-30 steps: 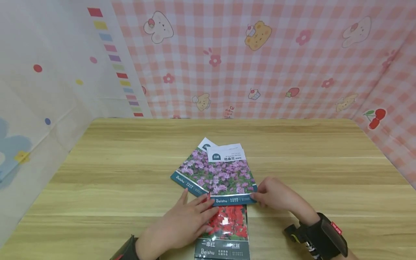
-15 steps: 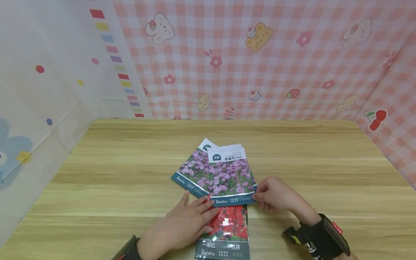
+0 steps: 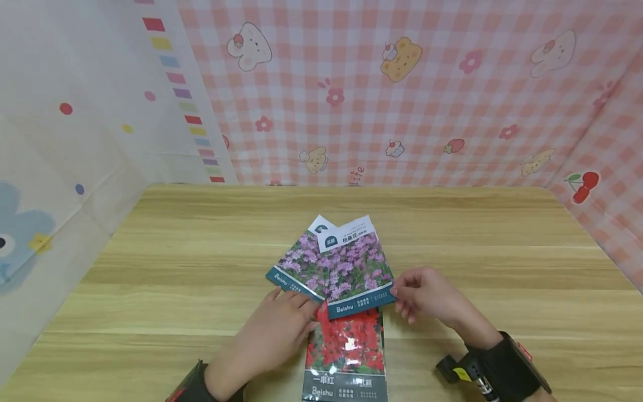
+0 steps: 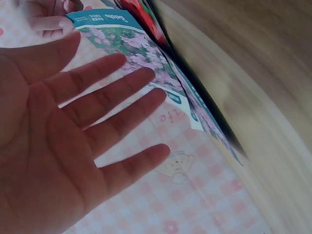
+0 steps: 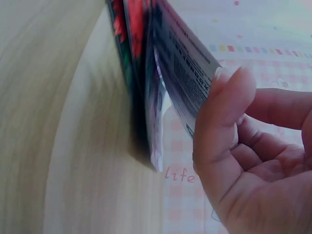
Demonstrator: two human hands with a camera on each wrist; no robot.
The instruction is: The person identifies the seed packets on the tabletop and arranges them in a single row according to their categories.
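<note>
Tilted since the earlier frame, the top purple-flower seed packet now has its near right corner lifted off the wooden table, pinched by my right hand. My left hand lies flat and open beside the red-flower seed packet. Both teal bands read "Beishu". Only the right wrist view shows the thumb on the raised packet's printed back.

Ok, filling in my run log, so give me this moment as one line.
right hand: pinches top purple packet corner | left hand: flat by red packet | table
</note>
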